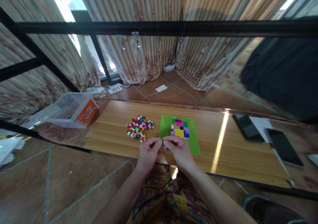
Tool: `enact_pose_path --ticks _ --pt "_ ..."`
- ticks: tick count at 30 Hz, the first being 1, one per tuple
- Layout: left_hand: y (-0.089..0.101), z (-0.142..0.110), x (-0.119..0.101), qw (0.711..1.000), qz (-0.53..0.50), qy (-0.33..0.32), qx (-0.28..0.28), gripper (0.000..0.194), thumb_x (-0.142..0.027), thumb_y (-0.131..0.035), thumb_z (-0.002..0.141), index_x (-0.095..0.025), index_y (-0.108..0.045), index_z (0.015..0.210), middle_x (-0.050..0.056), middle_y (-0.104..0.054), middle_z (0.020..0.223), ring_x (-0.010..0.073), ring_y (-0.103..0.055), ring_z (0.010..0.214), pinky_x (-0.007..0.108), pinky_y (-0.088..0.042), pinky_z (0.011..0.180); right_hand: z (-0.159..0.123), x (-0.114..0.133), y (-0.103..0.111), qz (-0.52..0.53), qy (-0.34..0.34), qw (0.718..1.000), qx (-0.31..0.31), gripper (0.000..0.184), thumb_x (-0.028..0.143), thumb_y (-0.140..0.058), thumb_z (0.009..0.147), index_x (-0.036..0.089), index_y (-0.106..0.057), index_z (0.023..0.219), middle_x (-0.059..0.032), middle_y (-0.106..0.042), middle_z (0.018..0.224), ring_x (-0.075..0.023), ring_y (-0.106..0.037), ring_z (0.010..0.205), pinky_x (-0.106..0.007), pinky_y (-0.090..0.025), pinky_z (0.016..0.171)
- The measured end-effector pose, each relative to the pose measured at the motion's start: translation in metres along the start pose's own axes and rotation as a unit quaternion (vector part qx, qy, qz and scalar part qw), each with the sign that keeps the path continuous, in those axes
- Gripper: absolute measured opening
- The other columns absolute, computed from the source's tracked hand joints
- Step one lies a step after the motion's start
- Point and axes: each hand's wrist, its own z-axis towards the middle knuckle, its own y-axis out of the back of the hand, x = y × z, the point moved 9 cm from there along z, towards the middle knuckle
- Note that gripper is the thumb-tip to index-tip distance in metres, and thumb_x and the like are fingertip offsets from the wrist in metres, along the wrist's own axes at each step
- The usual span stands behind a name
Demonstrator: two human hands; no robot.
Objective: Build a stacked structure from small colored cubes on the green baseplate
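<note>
My left hand [149, 152] and my right hand [179, 150] meet over the table's near edge, fingertips pinched together. Between them is a small dark green toy brick [163, 141], mostly hidden by the fingers. Just beyond lies a bright green baseplate [195, 134], partly covered by my right hand. On it stands a block of many-coloured toy bricks [180, 128], with yellow, purple, green, pink and blue on top. To the left of the baseplate, a loose pile of small coloured bricks [139, 127] is spread on the wood, close to my left hand.
The wooden board [111, 124] forms the work surface. At its left stands a clear plastic box [74, 110] with an orange label. Two dark phones [248, 127] lie at the right by white paper [260, 126]. A black metal bar [159, 28] crosses behind, before curtains.
</note>
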Motion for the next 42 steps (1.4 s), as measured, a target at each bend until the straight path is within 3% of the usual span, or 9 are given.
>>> enact_pose_path --ticks 6,10,13,17,22,26,30,36,42 --pt "-0.006 0.002 0.012 0.996 -0.058 0.056 0.037 0.038 -0.051 -0.075 0.073 -0.015 -0.072 0.085 0.001 -0.066 0.069 0.0092 -0.053 0.058 0.023 -0.045 0.058 -0.002 -0.012 0.006 0.09 -0.077 0.993 0.017 0.033 0.042 -0.091 0.055 0.021 -0.078 0.077 -0.0007 -0.072 0.065 -0.0136 -0.064 0.057 -0.03 -0.058 0.06" --pt "0.016 0.022 0.002 0.995 0.09 -0.043 -0.005 0.029 -0.045 -0.066 0.082 -0.017 -0.072 0.086 0.001 -0.067 0.072 0.0128 -0.058 0.065 0.026 -0.048 0.066 0.011 0.002 0.031 0.01 -0.014 1.0 -0.02 0.033 0.044 -0.087 0.061 0.02 -0.078 0.08 -0.0017 -0.072 0.068 -0.0149 -0.064 0.06 -0.032 -0.057 0.063" --pt "0.022 0.04 -0.018 0.927 0.342 -0.15 -0.024 0.02 -0.029 -0.055 0.09 -0.019 -0.072 0.084 0.005 -0.072 0.085 0.017 -0.064 0.08 0.03 -0.049 0.078 0.026 0.029 0.055 -0.155 0.086 0.983 -0.055 0.026 0.042 -0.077 0.071 0.02 -0.078 0.084 -0.0033 -0.074 0.075 -0.0174 -0.066 0.067 -0.033 -0.055 0.068" --pt "0.023 0.063 -0.021 0.801 0.584 -0.129 -0.034 0.024 -0.02 -0.048 0.093 -0.016 -0.071 0.094 0.014 -0.071 0.101 0.0232 -0.067 0.09 0.034 -0.049 0.081 0.047 0.057 0.07 -0.341 0.17 0.922 -0.076 0.02 0.036 -0.063 0.082 0.022 -0.077 0.089 -0.0057 -0.076 0.091 -0.0212 -0.068 0.082 -0.036 -0.053 0.078" --pt "0.019 0.074 -0.018 0.744 0.66 -0.096 -0.028 0.028 -0.019 -0.044 0.093 -0.013 -0.069 0.104 0.017 -0.069 0.103 0.0263 -0.068 0.094 0.034 -0.051 0.079 0.062 0.064 0.052 -0.462 0.199 0.863 -0.044 0.021 0.025 -0.056 0.087 0.022 -0.077 0.086 -0.0063 -0.075 0.094 -0.0207 -0.068 0.084 -0.035 -0.052 0.083" --pt "0.017 0.069 -0.022 0.757 0.644 -0.106 -0.044 0.024 -0.017 -0.049 0.09 -0.013 -0.068 0.105 0.017 -0.068 0.105 0.027 -0.068 0.094 0.035 -0.051 0.079 0.066 0.061 0.037 -0.51 0.211 0.833 -0.026 0.023 0.021 -0.055 0.088 0.022 -0.077 0.084 -0.0062 -0.075 0.092 -0.0205 -0.067 0.085 -0.033 -0.05 0.081" --pt "0.005 0.061 -0.026 0.799 0.586 -0.127 -0.042 0.024 -0.017 -0.051 0.089 -0.014 -0.067 0.107 0.016 -0.067 0.106 0.0278 -0.067 0.098 0.037 -0.052 0.084 0.07 0.057 0.034 -0.536 0.21 0.817 -0.026 0.023 0.02 -0.055 0.089 0.022 -0.078 0.088 -0.0064 -0.075 0.094 -0.0212 -0.068 0.088 -0.033 -0.05 0.083" --pt "-0.036 0.059 -0.02 0.895 0.407 -0.181 0.032 0.032 -0.017 -0.057 0.085 -0.017 -0.066 0.116 0.011 -0.068 0.105 0.0211 -0.066 0.091 0.035 -0.054 0.087 0.076 0.051 0.038 -0.544 0.208 0.812 -0.04 0.024 0.02 -0.056 0.087 0.02 -0.077 0.098 -0.0081 -0.075 0.095 -0.0225 -0.069 0.088 -0.036 -0.051 0.086" --pt "-0.058 0.059 -0.009 0.917 0.351 -0.183 0.056 0.044 -0.012 -0.052 0.085 -0.015 -0.06 0.127 0.013 -0.068 0.11 0.0235 -0.066 0.1 0.039 -0.053 0.093 0.074 0.052 0.041 -0.508 0.229 0.829 -0.047 0.022 0.021 -0.058 0.085 0.017 -0.075 0.097 -0.0093 -0.076 0.092 -0.0225 -0.07 0.085 -0.036 -0.053 0.084"
